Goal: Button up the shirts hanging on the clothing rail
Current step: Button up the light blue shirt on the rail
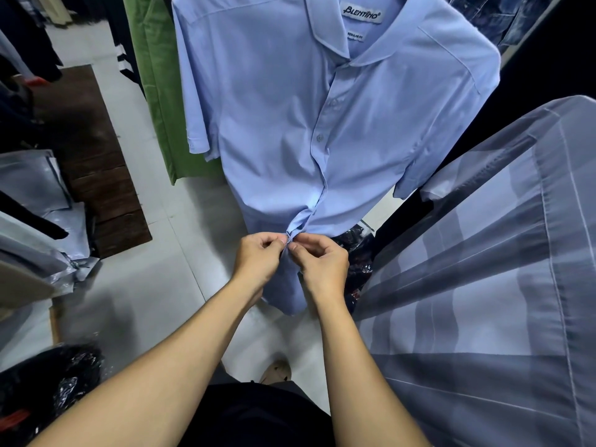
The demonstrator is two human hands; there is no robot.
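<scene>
A left hand (pixel 258 256) and right hand (pixel 321 261) pinch the lower front placket of a hanging light blue shirt (pixel 283 124), green garment (pixel 158 75) at far left.

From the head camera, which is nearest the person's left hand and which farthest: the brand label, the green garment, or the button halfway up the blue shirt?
Measured from the left hand, as the picture shows it:
1. Button, up the blue shirt's placket, above and slightly right.
2. Green garment, hanging to the upper left.
3. Brand label, inside the collar at the very top.

shirt (pixel 274 124) neck label (pixel 361 11): "blentino"; small tag (pixel 354 36) below: "regular fit".
</scene>
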